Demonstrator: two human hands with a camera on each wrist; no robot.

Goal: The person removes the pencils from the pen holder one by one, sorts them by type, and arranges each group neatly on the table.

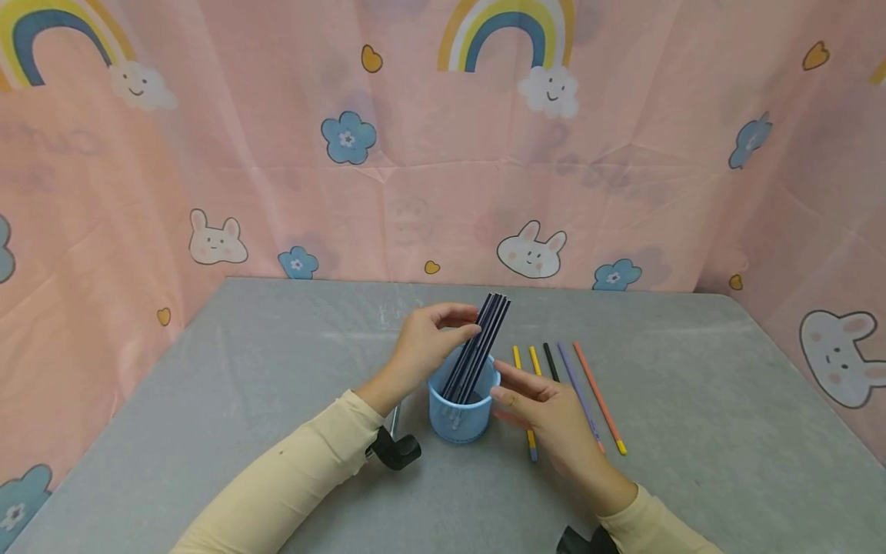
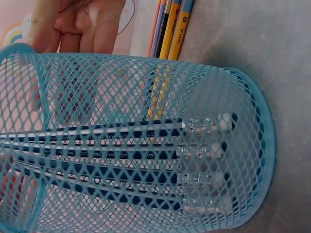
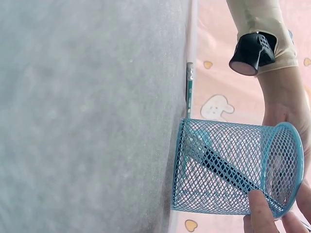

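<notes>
A light blue mesh pencil cup (image 1: 460,419) stands upright on the table. Several dark navy pencils with white stripes (image 1: 477,350) lean in it, spread at the bottom and bunched at the top. In the left wrist view, their eraser ends (image 2: 214,149) are down inside the mesh. Thumb and fingers of my left hand (image 1: 436,338) pinch the bunch above the rim. My right hand (image 1: 547,408) is at the cup's right side, its fingers loosely extended; in the right wrist view one fingertip (image 3: 260,208) overlaps the mesh near the rim.
To the right of the cup lie yellow pencils (image 1: 533,446), a black pencil (image 1: 550,362), a purple pencil (image 1: 574,377) and an orange pencil (image 1: 598,396), partly behind the right hand. A green-and-white pencil (image 3: 189,92) lies left of the cup, near the left wrist. A pink patterned curtain (image 1: 415,192) hangs behind the table.
</notes>
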